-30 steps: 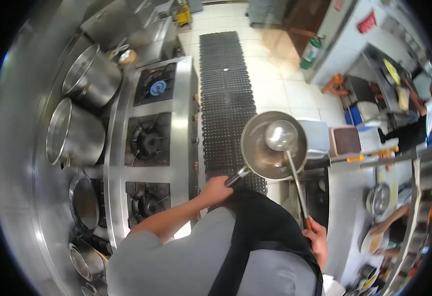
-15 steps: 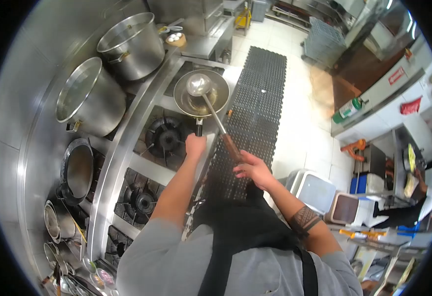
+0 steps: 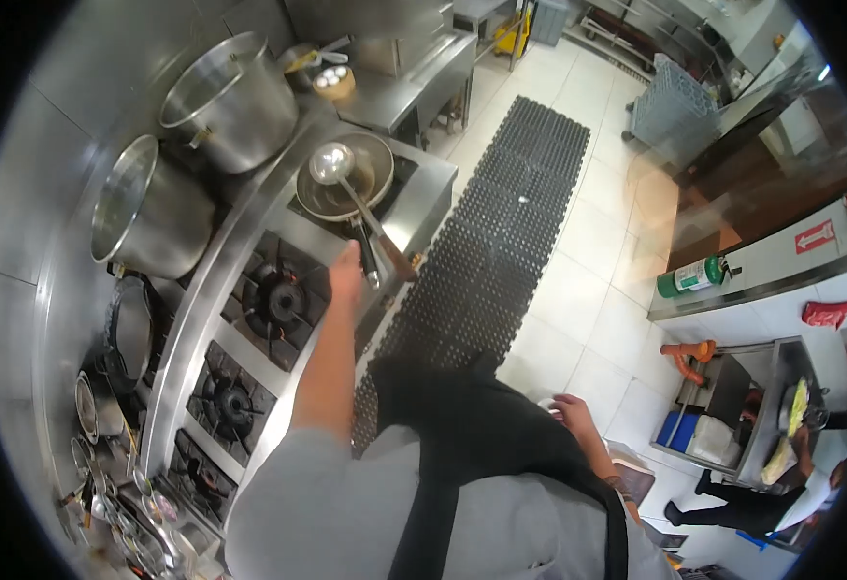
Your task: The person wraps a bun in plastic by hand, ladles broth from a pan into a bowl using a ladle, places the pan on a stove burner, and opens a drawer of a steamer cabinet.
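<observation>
The frying pan (image 3: pixel 377 198) rests on the far burner, its black handle (image 3: pixel 366 259) pointing toward me. Across it lies a ladle (image 3: pixel 332 163), bowl inside the pan and brown grip hanging out over the stove's edge. My left hand (image 3: pixel 345 274) is just left of the pan handle, fingers stretched forward; the handle shows in full and is not wrapped by the hand. Low on the right, beside my black apron (image 3: pixel 501 416), my right hand (image 3: pixel 572 413) has its fingers closed at a small white object (image 3: pixel 547 404), partly hidden by hand and apron.
Nearer burners (image 3: pixel 285 302) line the stove, with a faint orange glow at one. Big stockpots (image 3: pixel 240 101) and a dark wok (image 3: pixel 131 329) stand along the wall. White balls, perhaps eggs, fill a small container (image 3: pixel 334 85). A perforated black mat (image 3: pixel 501 213) covers floor. Another person (image 3: pixel 771 503) works at right.
My right hand has let go of the ladle and moved down to my right side. My left hand has come off the pan handle. The view has shifted, and the ladle now rests in the pan.
</observation>
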Demonstrator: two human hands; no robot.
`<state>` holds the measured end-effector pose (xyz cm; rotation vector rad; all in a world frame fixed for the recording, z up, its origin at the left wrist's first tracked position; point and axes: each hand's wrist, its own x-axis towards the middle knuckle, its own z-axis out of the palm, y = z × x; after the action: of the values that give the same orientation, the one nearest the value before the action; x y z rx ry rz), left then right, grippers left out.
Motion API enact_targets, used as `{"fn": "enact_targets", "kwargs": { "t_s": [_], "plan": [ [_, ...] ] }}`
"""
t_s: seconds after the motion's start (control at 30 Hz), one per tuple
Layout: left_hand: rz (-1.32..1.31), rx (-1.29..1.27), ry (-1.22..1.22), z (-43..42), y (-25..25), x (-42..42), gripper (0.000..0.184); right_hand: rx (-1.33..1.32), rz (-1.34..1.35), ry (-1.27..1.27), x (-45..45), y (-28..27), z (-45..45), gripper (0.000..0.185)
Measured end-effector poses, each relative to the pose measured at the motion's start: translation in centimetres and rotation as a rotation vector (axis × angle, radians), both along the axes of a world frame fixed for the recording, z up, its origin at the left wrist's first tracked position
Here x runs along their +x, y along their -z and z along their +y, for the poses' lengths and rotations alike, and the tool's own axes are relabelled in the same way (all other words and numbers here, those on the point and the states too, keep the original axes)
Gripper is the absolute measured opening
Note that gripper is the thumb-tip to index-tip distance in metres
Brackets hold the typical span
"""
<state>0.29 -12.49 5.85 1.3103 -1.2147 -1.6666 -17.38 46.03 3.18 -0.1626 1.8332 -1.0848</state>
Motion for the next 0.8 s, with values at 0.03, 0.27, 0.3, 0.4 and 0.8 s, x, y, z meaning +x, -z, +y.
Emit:
{"fn": "enact_targets", "kwargs": {
  "t_s": [0.03, 0.27, 0.3, 0.4, 0.8],
  "plan": [
    [0.092, 0.051, -0.199, 1.9, 0.2, 0.2, 0.039, 0.106, 0.217, -0.322, -2.0, 2.4, 4.3, 0.034],
    [-0.514, 0.171, 0.274, 10.5, 13.0, 4.7, 0.028, 0.465, 0.421, -0.443, -7.9, 4.1, 11.3, 0.026],
    [-0.477, 0.298, 0.191, 9.2, 18.1, 4.7, 0.027, 0.484, 0.252, -0.291, -8.8, 2.6, 9.7, 0.028],
    [-0.524, 0.654, 0.131, 8.0, 19.3, 1.7, 0.034, 0.504, 0.076, -0.074, -13.4, 0.4, 5.7, 0.030],
    [-0.039, 0.491, -0.384, 0.9, -1.7, -11.1, 0.024, 0.421, 0.153, -0.466, -35.5, -0.2, -13.2, 0.029]
  ]
}}
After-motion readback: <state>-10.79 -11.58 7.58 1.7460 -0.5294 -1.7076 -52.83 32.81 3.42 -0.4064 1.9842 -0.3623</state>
